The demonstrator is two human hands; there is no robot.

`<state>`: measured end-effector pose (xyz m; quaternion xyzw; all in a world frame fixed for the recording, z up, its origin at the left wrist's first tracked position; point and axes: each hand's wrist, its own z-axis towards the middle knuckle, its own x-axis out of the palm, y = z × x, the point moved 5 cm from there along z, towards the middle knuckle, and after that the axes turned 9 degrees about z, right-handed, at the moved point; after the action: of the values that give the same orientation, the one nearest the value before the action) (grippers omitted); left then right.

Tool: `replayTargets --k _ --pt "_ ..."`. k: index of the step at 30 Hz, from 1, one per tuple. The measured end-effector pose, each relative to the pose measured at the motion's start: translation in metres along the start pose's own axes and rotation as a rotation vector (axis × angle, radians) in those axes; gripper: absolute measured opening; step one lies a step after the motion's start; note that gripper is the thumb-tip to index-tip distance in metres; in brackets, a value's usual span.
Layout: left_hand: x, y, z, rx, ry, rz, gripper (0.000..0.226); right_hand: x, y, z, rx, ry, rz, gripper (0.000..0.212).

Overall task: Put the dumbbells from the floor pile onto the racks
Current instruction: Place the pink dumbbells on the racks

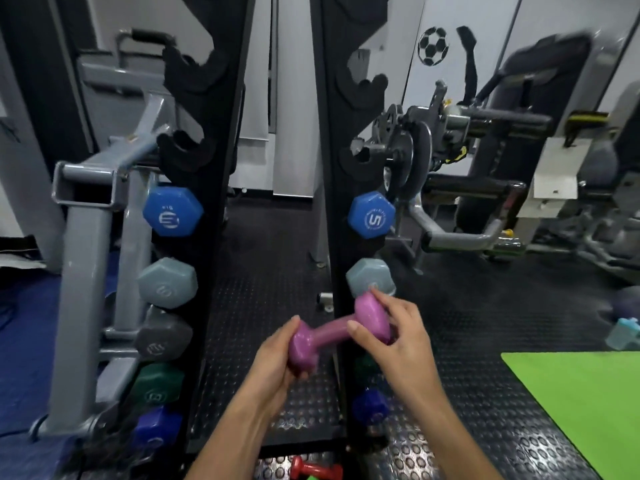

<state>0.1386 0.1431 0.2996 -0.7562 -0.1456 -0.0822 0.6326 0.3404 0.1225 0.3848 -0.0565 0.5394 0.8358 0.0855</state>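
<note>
Two bare forearms are showing in the head view, with no sleeves covering them. The left hand [277, 358] and right hand [398, 341] are wearing no gloves. Fingernails are appearing short and unpainted.

Left hand [277, 355] curled closed, right hand [398, 336] fingers bent in grip, forearms converging

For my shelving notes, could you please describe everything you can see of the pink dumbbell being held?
The pink dumbbell is small, glossy and looks vinyl-coated: two rounded heads joined by a short handle. It is off the floor, tilted with its right head higher, in front of the right-hand rack. The left hand grips the lower head; the right hand cups the upper head, just below a racked grey dumbbell.
</note>
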Motion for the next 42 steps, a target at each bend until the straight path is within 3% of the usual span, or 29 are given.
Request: replayTargets --k 3,8,13,16,23,26,30,34,38,40,42 --pt "0.027 -0.039 -0.013 0.073 0.030 0.011 0.047 -0.016 0.031 0.010 -0.090 -0.059 -0.023 0.083" --pt "0.074 -0.095 -0.034 0.161 0.163 0.008 0.063 -0.049 0.080 0.037 -0.249 -0.309 0.075 0.043" --pt "0.102 -0.142 -0.050 0.328 0.273 -0.024 0.050 -0.078 0.122 0.093 -0.305 -0.383 -0.029 0.046" --pt "0.112 -0.166 -0.048 0.461 0.229 0.039 0.054 -0.086 0.139 0.120 -0.313 -0.410 0.016 0.038" --pt "0.134 -0.210 -0.030 0.686 0.060 0.267 0.023 -0.085 0.152 0.184 -0.192 -0.465 0.292 0.035" --pt "0.139 -0.215 -0.022 0.695 0.028 0.236 0.030 -0.079 0.158 0.208 -0.167 -0.406 0.273 0.035" --pt "0.138 -0.218 -0.015 0.688 -0.072 0.220 0.023 -0.065 0.162 0.238 -0.134 -0.321 0.219 0.035" --pt "0.137 -0.232 -0.009 0.670 -0.270 0.339 0.021 -0.048 0.166 0.259 -0.114 -0.287 0.229 0.032" --pt "0.128 -0.242 -0.010 0.696 -0.519 0.538 0.044 -0.033 0.162 0.276 -0.074 -0.226 0.203 0.025" --pt "0.126 -0.242 -0.007 0.698 -0.525 0.543 0.068 -0.031 0.159 0.281 -0.059 -0.192 0.213 0.021" --pt "0.128 -0.242 -0.001 0.688 -0.425 0.537 0.091 -0.031 0.157 0.282 -0.055 -0.178 0.215 0.018"
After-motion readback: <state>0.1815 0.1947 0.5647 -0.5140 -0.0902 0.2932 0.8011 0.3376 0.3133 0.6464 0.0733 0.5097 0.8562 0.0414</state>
